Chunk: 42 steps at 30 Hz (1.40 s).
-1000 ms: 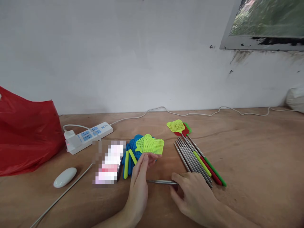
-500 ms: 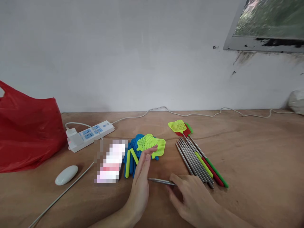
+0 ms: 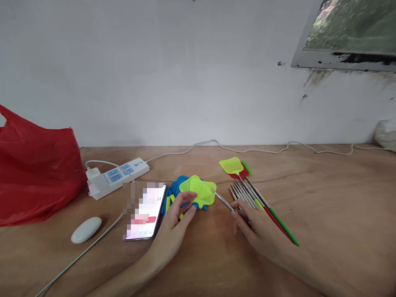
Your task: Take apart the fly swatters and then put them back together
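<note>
My left hand (image 3: 176, 220) rests on a small heap of fly-swatter heads (image 3: 198, 190), yellow-green mesh on top of blue ones, its fingers curled over the near edge and over the yellow handles beside it. My right hand (image 3: 256, 227) pinches a thin metal rod (image 3: 223, 201) that points up and left toward the yellow mesh head. Just beyond my right hand lies a row of several metal rods (image 3: 244, 192) with yellow, red and green grips. Assembled swatters (image 3: 233, 166) lie at the row's far end.
A phone (image 3: 145, 211) lies left of the heap. Beyond it sit a white power strip (image 3: 116, 176), a white mouse (image 3: 86, 229) and a red plastic bag (image 3: 37, 169). White cables (image 3: 247, 148) run along the wall on the wooden table (image 3: 334, 198).
My right hand lifted the metal rod off the table and swung its tip toward the yellow mesh head. My left hand turned from edge-on and closed over the heap.
</note>
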{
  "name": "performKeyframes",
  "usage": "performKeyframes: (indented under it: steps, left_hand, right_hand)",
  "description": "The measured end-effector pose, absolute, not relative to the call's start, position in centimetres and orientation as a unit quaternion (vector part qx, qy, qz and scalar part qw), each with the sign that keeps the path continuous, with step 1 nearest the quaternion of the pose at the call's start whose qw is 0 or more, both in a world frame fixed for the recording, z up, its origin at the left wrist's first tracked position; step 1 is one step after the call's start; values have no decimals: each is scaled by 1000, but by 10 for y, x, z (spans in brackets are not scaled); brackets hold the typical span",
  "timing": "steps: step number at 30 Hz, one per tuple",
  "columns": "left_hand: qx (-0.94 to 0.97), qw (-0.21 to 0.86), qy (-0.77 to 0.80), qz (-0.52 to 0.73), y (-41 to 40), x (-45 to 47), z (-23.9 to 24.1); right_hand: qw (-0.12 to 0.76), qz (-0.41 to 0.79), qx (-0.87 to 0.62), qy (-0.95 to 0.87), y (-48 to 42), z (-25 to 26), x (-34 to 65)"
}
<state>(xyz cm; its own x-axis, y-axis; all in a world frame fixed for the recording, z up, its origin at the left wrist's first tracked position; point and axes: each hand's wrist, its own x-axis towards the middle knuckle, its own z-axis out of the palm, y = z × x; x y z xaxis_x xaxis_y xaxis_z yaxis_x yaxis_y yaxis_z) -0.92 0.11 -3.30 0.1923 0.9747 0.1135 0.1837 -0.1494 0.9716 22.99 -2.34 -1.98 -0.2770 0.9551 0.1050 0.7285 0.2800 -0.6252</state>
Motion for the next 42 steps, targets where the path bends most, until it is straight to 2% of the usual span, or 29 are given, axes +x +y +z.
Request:
performKeyframes:
  steps: [5, 11, 14, 24, 31, 42]
  left_hand:
    - [697, 387, 464, 386, 4, -12, -35]
    - [768, 303, 431, 364, 0, -15, -34]
    - [791, 276, 413, 357, -3, -15, -32]
    - [847, 179, 388, 316, 2, -20, -38]
    - [860, 104, 405, 294, 5, -22, -42]
    - [863, 104, 402, 288, 5, -21, -42]
  right_hand:
    - [218, 157, -603, -751, -8, -20, 229]
    - [141, -2, -628, -766, 7, -30, 231]
    - [120, -43, -634, -763, 11, -37, 236]
    - [138, -8, -626, -768, 19, -43, 249]
    - [129, -49, -716, -684, 33, -38, 274]
    - [108, -26, -747, -655, 46, -48, 298]
